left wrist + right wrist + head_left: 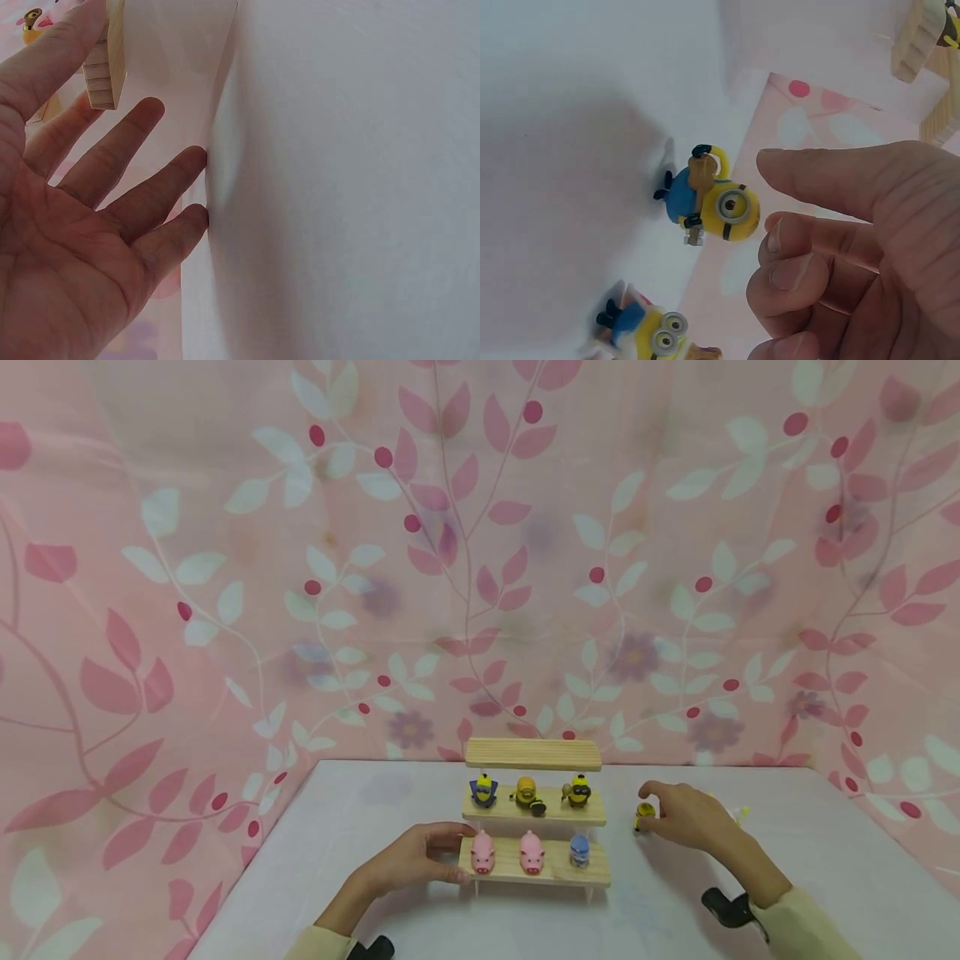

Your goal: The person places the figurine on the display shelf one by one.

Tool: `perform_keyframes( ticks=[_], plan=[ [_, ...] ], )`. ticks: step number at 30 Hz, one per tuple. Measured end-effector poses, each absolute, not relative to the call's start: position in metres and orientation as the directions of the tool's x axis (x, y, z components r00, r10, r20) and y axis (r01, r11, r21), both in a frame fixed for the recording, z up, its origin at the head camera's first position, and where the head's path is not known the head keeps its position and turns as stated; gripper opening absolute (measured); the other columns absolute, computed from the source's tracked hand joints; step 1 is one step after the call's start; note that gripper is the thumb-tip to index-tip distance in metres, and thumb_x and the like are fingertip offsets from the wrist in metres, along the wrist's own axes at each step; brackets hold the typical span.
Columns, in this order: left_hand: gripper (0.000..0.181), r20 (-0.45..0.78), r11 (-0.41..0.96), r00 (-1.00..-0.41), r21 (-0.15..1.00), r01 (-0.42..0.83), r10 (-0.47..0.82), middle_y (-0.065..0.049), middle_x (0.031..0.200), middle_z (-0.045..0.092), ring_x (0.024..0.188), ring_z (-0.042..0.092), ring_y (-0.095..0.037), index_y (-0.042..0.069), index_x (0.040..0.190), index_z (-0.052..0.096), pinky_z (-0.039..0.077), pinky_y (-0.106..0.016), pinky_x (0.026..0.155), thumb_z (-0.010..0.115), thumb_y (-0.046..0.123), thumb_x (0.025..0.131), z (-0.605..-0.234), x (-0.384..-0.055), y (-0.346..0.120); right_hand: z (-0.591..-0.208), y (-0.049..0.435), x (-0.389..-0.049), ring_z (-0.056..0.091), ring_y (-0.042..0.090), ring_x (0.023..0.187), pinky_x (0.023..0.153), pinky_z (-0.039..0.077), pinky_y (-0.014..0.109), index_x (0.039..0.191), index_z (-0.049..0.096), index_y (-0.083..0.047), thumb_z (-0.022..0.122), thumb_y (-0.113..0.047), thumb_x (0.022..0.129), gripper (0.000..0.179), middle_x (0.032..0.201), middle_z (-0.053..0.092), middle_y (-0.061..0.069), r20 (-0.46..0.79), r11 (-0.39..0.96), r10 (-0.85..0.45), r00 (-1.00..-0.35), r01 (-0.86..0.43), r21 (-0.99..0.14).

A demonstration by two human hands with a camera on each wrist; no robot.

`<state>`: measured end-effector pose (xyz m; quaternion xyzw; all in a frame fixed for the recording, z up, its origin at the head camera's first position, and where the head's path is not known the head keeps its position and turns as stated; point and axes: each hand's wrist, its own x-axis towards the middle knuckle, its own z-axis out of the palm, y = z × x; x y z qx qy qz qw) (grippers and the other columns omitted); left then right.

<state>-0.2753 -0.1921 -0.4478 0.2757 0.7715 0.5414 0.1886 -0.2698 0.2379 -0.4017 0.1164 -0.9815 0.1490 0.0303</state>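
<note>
A three-tier wooden display stand [596,876] stands on the white table. My left hand [416,860] grips the left end of its lowest board between thumb and index finger; the other fingers spread out in the left wrist view. My right hand [686,817] hovers to the right of the stand, thumb and fingers apart, beside a yellow-and-blue minion figurine [731,210] holding a small guitar. In the right wrist view the figurine stands upright on the table, with a gap between it and my fingertips. A second, two-eyed minion figurine [656,330] is nearby.
Pink pig figurines [482,853] and a blue figurine [579,850] stand on the lowest board. Several minion figurines [527,792] occupy the middle board. The top board [532,753] carries nothing. A patterned pink cloth [465,568] hangs behind the table [345,810].
</note>
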Motion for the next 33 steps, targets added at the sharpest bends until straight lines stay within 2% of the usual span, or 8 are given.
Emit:
perform_keyframes(
  ticks=[22, 33],
  plan=[
    [0.052, 0.01, 0.259, -0.778, 0.94, 0.221, 0.629, -0.003, 0.129, 0.063, 0.118, 0.059, -0.022, 0.019, 0.128, 0.064, 0.041, -0.053, 0.103, 0.084, 0.019, 0.081, -0.446, -0.274, -0.19, -0.415, 0.247, -0.278, 0.047, 0.016, 0.059, 0.05, 0.041, 0.031, 0.102, 0.064, -0.008, 0.079, -0.022, 0.082, 0.028, 0.068, 0.052, -0.002, 0.073, 0.938, -0.183, -0.98, -0.196, -0.284],
    [0.052, 0.01, 0.263, -0.781, 0.939, 0.222, 0.625, -0.004, 0.129, 0.064, 0.118, 0.059, -0.023, 0.019, 0.128, 0.064, 0.041, -0.054, 0.103, 0.084, 0.019, 0.08, -0.447, -0.274, -0.191, -0.411, 0.247, -0.267, 0.046, 0.014, 0.057, 0.048, 0.039, 0.031, 0.102, 0.062, -0.008, 0.079, -0.023, 0.082, 0.03, 0.066, 0.051, -0.003, 0.107, 0.933, -0.2, -0.974, -0.222, -0.284]
  ],
)
